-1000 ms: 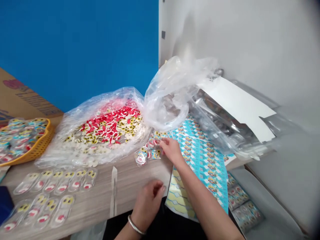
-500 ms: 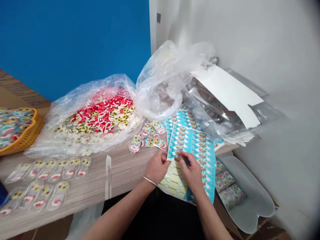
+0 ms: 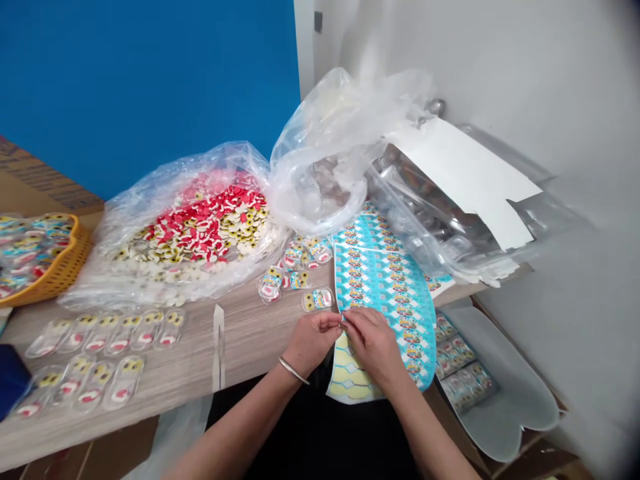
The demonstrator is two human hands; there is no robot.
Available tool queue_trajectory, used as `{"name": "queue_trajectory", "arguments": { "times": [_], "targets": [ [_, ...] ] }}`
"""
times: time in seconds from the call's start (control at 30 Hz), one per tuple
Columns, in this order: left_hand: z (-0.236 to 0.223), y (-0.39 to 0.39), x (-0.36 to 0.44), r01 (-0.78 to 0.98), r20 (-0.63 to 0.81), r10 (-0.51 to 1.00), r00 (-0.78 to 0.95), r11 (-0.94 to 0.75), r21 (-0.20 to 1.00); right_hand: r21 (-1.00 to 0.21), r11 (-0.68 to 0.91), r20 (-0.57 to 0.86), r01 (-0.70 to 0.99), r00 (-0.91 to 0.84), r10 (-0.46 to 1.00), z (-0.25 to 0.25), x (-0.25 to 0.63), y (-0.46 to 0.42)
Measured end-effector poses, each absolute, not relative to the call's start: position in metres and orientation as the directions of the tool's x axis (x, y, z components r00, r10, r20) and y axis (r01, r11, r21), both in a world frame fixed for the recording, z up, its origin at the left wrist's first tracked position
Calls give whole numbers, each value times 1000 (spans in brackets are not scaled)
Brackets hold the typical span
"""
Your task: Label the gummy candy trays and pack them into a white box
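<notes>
My left hand (image 3: 311, 341) and my right hand (image 3: 374, 345) meet fingertip to fingertip at the left edge of a blue printed sticker sheet (image 3: 370, 277). Both are closed in a pinch there, with a small pale edge between them. Bare yellow backing (image 3: 350, 373) shows on the sheet's lower left, and its bottom hangs past the table edge. Just beyond my left hand lies a small clear blister pack (image 3: 317, 300) with a blue label. Several more labelled packs (image 3: 271, 284) are clustered behind it.
Unlabelled clear packs (image 3: 125, 381) with yellow and red pieces lie in two rows on the table at left. Behind are a bag of red and yellow pieces (image 3: 210, 220), a yellow basket (image 3: 70, 267) and a bag of clear plastic shells (image 3: 435, 220). Packed trays (image 3: 463, 373) sit below right.
My right hand left the labelled packs and came back to the sticker sheet. My left hand moved up to join it at the sheet's edge. One labelled pack now lies apart, nearer my left hand.
</notes>
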State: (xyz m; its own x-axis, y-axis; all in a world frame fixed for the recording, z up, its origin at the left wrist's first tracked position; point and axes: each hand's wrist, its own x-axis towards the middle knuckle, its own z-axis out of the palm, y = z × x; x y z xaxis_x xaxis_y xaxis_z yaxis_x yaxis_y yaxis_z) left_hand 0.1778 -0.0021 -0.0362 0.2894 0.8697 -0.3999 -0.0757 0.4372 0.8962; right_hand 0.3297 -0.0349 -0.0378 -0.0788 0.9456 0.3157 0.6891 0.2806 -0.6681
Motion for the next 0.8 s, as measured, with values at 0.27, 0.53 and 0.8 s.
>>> {"name": "queue_trajectory", "arguments": {
  "times": [0.27, 0.53, 0.8],
  "targets": [
    [-32, -8, 186, -211, -492, 833, 251, 543, 812, -834, 78, 211, 545, 185, 960, -38, 314, -34],
    [-20, -18, 169, 281, -24, 990, 139, -17, 960, -978, -201, -203, -46, 393, 897, -53, 328, -27],
    [-32, -11, 186, 515, 88, 816, 571, -440, 736, -953, 43, -158, -301, 610, 777, -23, 341, -23]
  ]
}}
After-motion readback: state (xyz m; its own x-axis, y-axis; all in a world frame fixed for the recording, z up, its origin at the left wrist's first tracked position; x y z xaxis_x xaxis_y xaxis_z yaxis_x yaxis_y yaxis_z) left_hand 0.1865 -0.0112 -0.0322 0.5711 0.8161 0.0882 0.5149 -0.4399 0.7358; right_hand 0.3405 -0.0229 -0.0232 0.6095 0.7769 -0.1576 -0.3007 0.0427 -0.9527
